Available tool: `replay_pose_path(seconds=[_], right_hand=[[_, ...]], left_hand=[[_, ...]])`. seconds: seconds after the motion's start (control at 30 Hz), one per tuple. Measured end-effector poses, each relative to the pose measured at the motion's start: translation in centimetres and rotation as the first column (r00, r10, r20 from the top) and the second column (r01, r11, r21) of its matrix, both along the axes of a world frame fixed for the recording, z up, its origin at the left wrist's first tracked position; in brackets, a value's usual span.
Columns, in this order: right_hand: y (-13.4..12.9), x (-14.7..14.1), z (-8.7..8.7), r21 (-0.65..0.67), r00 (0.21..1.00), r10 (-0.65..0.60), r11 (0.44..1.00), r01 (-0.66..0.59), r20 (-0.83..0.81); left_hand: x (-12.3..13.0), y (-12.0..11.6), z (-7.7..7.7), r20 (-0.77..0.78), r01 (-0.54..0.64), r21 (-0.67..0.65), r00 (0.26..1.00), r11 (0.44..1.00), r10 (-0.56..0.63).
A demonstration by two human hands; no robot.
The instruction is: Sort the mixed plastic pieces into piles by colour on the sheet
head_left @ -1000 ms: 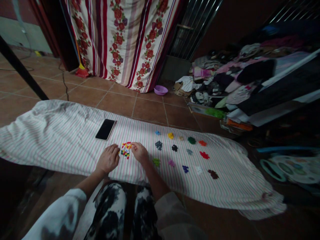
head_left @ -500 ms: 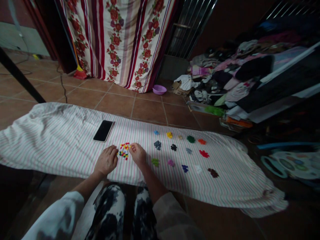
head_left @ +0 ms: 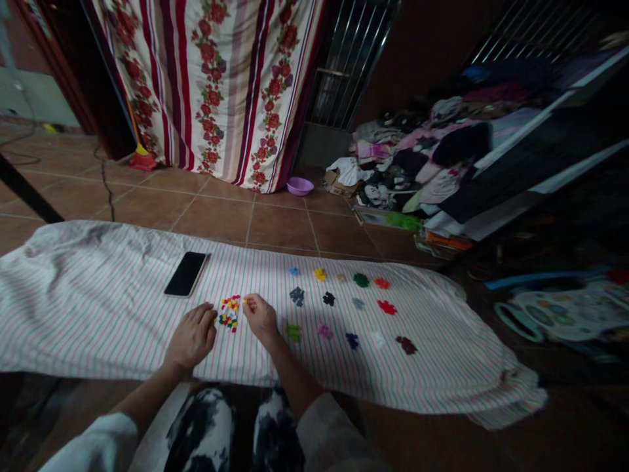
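A pile of small bright pieces (head_left: 229,320), like tiny toy bricks in red, yellow, white, green and blue, lies on the striped cloth (head_left: 122,314) between my hands. My right hand (head_left: 260,319) is at the pile's upper right, thumb and forefinger pinched on a small yellow piece (head_left: 245,301). On the pile's left side rests my left hand (head_left: 191,337), palm down with fingers curled together. A yellow speck shows at its fingertips, but whether they grip it is unclear. Right of my right hand sit colour-sorted heaps, among them a lime green heap (head_left: 293,332) and a grey heap (head_left: 297,296).
A phone (head_left: 186,274) lies left of the pile. More heaps, such as a red heap (head_left: 387,307) and a brown heap (head_left: 406,345), spread rightward on the cloth. Beyond are a purple basin (head_left: 299,186), a floral curtain (head_left: 211,98) and piled clothes (head_left: 417,154).
The camera view has shifted, so the scene sits lower and further left. My right fingers have drawn slightly away from the pile with the yellow piece. My left hand stays beside the pile.
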State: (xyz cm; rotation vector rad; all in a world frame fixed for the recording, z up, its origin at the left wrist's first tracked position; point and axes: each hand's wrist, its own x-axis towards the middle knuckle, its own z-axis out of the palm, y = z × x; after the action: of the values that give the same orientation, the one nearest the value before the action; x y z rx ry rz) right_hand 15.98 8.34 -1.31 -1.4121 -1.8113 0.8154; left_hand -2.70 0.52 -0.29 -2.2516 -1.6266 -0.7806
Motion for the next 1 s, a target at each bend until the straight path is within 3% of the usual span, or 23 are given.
replay_pose_path(seconds=[0.33, 0.63, 0.77, 1.0], right_hand=[[0.3, 0.5, -0.1, -0.026, 0.993, 0.028, 0.999, -0.031, -0.112], [0.8, 0.7, -1.0, -0.168, 0.889, -0.017, 0.984, -0.067, -0.457], [1.1, 1.0, -0.3, -0.225, 0.845, -0.084, 0.973, -0.044, -0.528], [2.6, 3.2, 1.0, -0.144, 0.806, -0.102, 0.989, 0.021, -0.583]], left_hand=[[0.0, 0.0, 0.2, -0.027, -0.017, -0.012, 0.999, 1.0, 0.017], [-0.1, 0.0, -0.1, -0.026, -0.014, -0.016, 1.0, 1.0, 0.014], [-0.1, 0.0, -0.1, -0.02, -0.007, -0.007, 1.0, 1.0, 0.006], [-0.2, 0.0, -0.3, -0.034, -0.003, -0.004, 0.999, 1.0, 0.002]])
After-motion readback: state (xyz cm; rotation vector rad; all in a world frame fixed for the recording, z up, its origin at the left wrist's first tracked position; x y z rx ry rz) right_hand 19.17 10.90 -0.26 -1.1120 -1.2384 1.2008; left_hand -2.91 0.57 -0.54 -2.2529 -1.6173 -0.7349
